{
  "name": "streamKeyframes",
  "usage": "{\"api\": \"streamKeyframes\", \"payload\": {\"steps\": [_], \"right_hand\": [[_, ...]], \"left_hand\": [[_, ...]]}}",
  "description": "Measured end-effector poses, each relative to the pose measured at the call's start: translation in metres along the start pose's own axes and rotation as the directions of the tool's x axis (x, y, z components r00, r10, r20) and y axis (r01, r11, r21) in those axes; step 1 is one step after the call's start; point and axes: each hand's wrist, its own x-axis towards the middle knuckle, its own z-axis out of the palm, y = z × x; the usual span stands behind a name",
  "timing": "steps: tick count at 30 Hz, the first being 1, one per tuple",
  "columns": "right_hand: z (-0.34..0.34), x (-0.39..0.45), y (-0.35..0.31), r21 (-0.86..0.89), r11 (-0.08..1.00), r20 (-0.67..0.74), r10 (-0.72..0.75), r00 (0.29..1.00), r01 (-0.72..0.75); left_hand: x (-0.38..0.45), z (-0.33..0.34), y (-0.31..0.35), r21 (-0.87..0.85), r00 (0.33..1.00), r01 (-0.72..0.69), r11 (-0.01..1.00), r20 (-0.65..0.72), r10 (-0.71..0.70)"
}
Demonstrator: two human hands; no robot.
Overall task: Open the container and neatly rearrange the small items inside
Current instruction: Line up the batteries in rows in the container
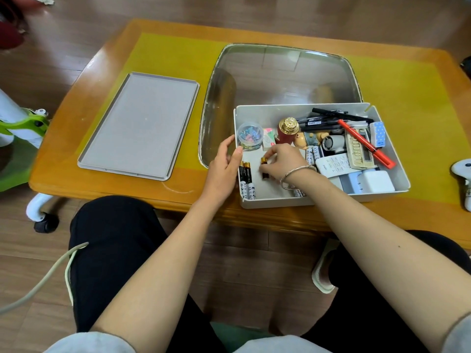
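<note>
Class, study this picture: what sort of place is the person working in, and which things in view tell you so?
Probably a room in a home, perhaps a living room. A low wooden table stands on wood-plank flooring, the seated person wears a house slipper, and the white box holds household odds and ends such as a remote control.

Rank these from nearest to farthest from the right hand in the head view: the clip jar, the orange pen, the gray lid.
1. Clip jar: just left of the right hand, in the box.
2. Orange pen: to the right, across the box.
3. Gray lid: far left, on the table.
</note>
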Motion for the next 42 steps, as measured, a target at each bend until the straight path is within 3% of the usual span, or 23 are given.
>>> {"api": "streamKeyframes", "payload": {"steps": [6, 12, 15, 19, 23, 29, 32, 35, 38, 42], "right_hand": [[0.006, -0.005, -0.006, 0.128, 0.992, 0.180, -0.004, 0.984, -0.019], [-0.001, -0.010, -0.005, 0.119, 0.991, 0.184, -0.076, 0.980, 0.054], [-0.015, -0.012, 0.000, 0.184, 0.983, 0.115, -0.049, 0.992, 0.027], [-0.039, -0.014, 0.016, -0.105, 0.994, 0.075, -0.028, 0.997, 0.036], [-0.043, -0.022, 0.025, -0.404, 0.915, 0.151, 0.066, 0.986, 0.001], [-0.025, -0.023, 0.023, -0.510, 0.860, 0.220, 0.158, 0.963, -0.025], [-0.019, -0.021, 0.018, -0.501, 0.866, 0.243, 0.136, 0.960, 0.004], [-0.015, -0.018, 0.009, -0.375, 0.927, 0.240, 0.105, 0.965, -0.007], [-0.011, -0.018, -0.004, -0.208, 0.977, 0.326, 0.111, 0.939, -0.043], [-0.007, -0.020, -0.011, -0.187, 0.982, 0.401, 0.101, 0.910, -0.027]], "left_hand": [[0.001, 0.001, -0.001, 0.017, 1.000, -0.017, 1.000, -0.010, 0.017], [0.000, 0.001, 0.000, 0.007, 1.000, -0.022, 1.000, -0.009, 0.022], [0.000, 0.001, 0.001, -0.022, 1.000, -0.002, 1.000, 0.003, 0.002], [0.000, 0.002, 0.002, -0.061, 1.000, 0.002, 0.998, 0.012, -0.001], [-0.002, 0.002, 0.003, -0.081, 1.000, 0.000, 0.997, 0.010, 0.001], [-0.002, 0.001, 0.004, -0.060, 1.000, 0.003, 0.998, 0.021, -0.001], [-0.002, 0.001, 0.004, -0.060, 1.000, 0.006, 0.998, 0.022, -0.005], [-0.002, 0.001, 0.003, -0.048, 1.000, 0.005, 0.999, 0.010, -0.004], [-0.002, 0.001, 0.003, -0.035, 1.000, 0.005, 0.999, 0.001, -0.005], [-0.001, 0.001, 0.003, -0.062, 1.000, 0.008, 0.998, 0.011, -0.007]]}}
